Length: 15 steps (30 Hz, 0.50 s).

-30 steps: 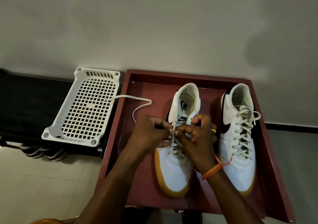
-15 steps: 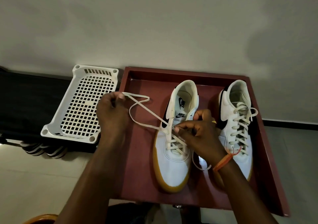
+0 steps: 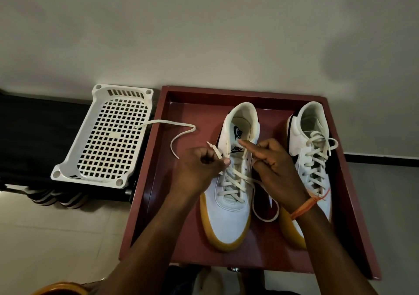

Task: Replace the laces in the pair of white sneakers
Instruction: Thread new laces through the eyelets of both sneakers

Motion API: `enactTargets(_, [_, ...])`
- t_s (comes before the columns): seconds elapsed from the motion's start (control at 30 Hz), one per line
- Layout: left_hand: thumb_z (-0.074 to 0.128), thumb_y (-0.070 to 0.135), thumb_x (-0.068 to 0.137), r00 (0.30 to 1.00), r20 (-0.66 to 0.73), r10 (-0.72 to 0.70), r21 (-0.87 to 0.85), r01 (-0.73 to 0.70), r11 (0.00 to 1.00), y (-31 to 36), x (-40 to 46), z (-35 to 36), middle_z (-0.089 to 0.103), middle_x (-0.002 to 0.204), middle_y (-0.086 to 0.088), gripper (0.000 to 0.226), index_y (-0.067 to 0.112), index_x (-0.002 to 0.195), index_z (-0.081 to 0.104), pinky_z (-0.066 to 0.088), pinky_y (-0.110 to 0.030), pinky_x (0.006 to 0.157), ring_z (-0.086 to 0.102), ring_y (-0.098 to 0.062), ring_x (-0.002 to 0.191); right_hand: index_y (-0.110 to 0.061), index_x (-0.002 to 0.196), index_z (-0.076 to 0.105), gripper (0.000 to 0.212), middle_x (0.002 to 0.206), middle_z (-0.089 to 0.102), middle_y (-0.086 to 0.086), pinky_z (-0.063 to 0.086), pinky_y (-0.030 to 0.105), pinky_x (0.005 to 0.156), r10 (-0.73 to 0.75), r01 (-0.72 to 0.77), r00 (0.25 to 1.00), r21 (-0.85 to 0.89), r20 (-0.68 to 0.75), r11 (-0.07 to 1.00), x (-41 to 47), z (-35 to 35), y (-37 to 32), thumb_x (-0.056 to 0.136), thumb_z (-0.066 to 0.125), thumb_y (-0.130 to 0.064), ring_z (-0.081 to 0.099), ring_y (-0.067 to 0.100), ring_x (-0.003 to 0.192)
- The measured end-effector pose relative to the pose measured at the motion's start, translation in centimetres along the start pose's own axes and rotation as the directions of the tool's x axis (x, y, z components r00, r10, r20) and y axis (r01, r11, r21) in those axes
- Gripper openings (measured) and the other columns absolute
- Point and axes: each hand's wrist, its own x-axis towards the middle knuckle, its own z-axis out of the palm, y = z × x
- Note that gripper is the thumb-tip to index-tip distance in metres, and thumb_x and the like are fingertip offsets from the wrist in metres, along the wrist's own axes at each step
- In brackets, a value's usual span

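Observation:
Two white sneakers with tan soles lie in a dark red tray (image 3: 156,158). The left sneaker (image 3: 229,215) is laced partway up with a cream lace (image 3: 235,181); the right sneaker (image 3: 315,149) is laced to the top and tied. My left hand (image 3: 199,167) pinches the lace's left end beside the upper left eyelets. My right hand (image 3: 276,165) sits on the left sneaker's right side, fingers curled at the right eyelets; the lace runs under it and loops out onto the tray. A loose lace (image 3: 179,133) trails from the tray onto a white basket.
A white plastic grid basket (image 3: 106,145) lies upside down left of the tray, on a black surface (image 3: 29,131). A plain wall stands behind. Pale floor tiles lie at the lower left, and striped items sit under the black surface.
My left hand came back from the far left, where it had pulled the lace taut, to the sneaker's left eyelets. The loose lace lies on the tray and basket again.

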Motion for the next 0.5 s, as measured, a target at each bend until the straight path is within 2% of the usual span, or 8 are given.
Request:
enactTargets(0.07, [0.078, 0.019, 0.083, 1.0, -0.003, 0.015, -0.062, -0.016, 0.998, 0.5, -0.2, 0.1, 0.069, 0.077, -0.023, 0.025, -0.004, 0.081, 0.069, 0.05, -0.025, 0.06, 0.058, -0.015, 0.06, -0.031, 0.125, 0.063, 0.054, 0.093, 0.048, 0.001, 0.045, 0.018, 0.08, -0.012, 0.011, 1.0, -0.014, -0.01, 1.0, 0.0, 0.3, 0.2, 0.083, 0.042, -0.005, 0.055, 0.014, 0.085])
enactTargets(0.1, [0.075, 0.019, 0.085, 0.997, -0.064, 0.033, -0.066, -0.037, 0.997, 0.8, 0.0, -0.1, 0.069, 0.077, -0.022, 0.023, -0.003, 0.081, 0.07, 0.048, -0.022, 0.057, 0.056, -0.012, 0.059, -0.031, 0.123, 0.065, 0.055, 0.091, 0.049, 0.002, 0.045, 0.018, 0.079, -0.014, 0.014, 1.0, -0.006, -0.022, 1.0, 0.1, 0.3, 0.2, 0.082, 0.041, -0.003, 0.056, 0.016, 0.083])
enactTargets(0.13, [0.073, 0.022, 0.086, 0.985, -0.161, 0.059, -0.073, -0.071, 0.995, 1.0, 0.2, -0.7, 0.068, 0.075, -0.021, 0.023, -0.001, 0.082, 0.07, 0.045, -0.022, 0.056, 0.053, -0.011, 0.057, -0.031, 0.121, 0.066, 0.055, 0.089, 0.049, 0.003, 0.045, 0.018, 0.077, -0.013, 0.014, 0.999, 0.009, -0.031, 1.0, 0.1, 0.3, 0.2, 0.081, 0.041, -0.002, 0.056, 0.017, 0.081])
enactTargets(0.2, [0.071, 0.025, 0.089, 0.918, -0.387, 0.083, -0.167, -0.158, 0.973, 1.3, 0.9, -2.7, 0.064, 0.07, -0.016, 0.025, 0.0, 0.085, 0.07, 0.041, -0.023, 0.054, 0.048, -0.009, 0.055, -0.031, 0.118, 0.068, 0.056, 0.084, 0.049, 0.003, 0.044, 0.018, 0.074, -0.004, 0.006, 0.999, 0.039, -0.037, 0.999, 0.0, 0.1, 0.2, 0.08, 0.041, 0.0, 0.055, 0.016, 0.076])
enactTargets(0.27, [0.073, 0.024, 0.088, 0.861, -0.501, 0.087, -0.199, -0.212, 0.957, 1.2, 1.4, -4.5, 0.061, 0.064, -0.01, 0.025, 0.001, 0.08, 0.07, 0.039, -0.023, 0.052, 0.045, -0.01, 0.052, -0.031, 0.115, 0.069, 0.055, 0.082, 0.048, 0.001, 0.043, 0.016, 0.071, 0.008, -0.006, 0.999, 0.056, -0.038, 0.998, 0.0, 0.1, 0.2, 0.08, 0.04, 0.0, 0.054, 0.013, 0.072])
enactTargets(0.33, [0.076, 0.031, 0.085, 0.905, -0.423, 0.04, -0.097, -0.089, 0.991, 0.7, 1.5, -4.9, 0.056, 0.055, -0.004, 0.031, 0.006, 0.07, 0.066, 0.035, -0.023, 0.046, 0.042, -0.011, 0.047, -0.032, 0.113, 0.069, 0.054, 0.08, 0.048, 0.002, 0.043, 0.015, 0.071, 0.017, -0.015, 0.999, 0.058, -0.044, 0.998, 0.1, 0.3, 0.0, 0.079, 0.04, -0.001, 0.053, 0.015, 0.072])
enactTargets(0.43, [0.078, 0.046, 0.077, 0.975, -0.141, -0.172, -0.005, 0.173, 0.985, 0.2, 0.9, -3.2, 0.057, 0.052, -0.006, 0.049, 0.0, 0.07, 0.063, 0.035, -0.019, 0.04, 0.045, -0.016, 0.043, -0.031, 0.113, 0.07, 0.053, 0.081, 0.047, 0.007, 0.045, 0.017, 0.071, 0.034, -0.03, 0.998, 0.069, -0.051, 0.997, 0.1, 0.4, -0.2, 0.079, 0.04, -0.002, 0.054, 0.019, 0.072])
enactTargets(0.5, [0.079, 0.043, 0.079, 0.983, 0.001, -0.185, -0.001, 0.185, 0.983, 0.2, 0.3, -1.9, 0.057, 0.053, -0.007, 0.05, -0.005, 0.073, 0.066, 0.035, -0.019, 0.042, 0.047, -0.014, 0.045, -0.029, 0.112, 0.07, 0.053, 0.081, 0.047, 0.008, 0.045, 0.016, 0.07, 0.044, -0.04, 0.998, 0.077, -0.051, 0.996, 0.0, 0.4, -0.3, 0.079, 0.04, -0.002, 0.054, 0.019, 0.072])
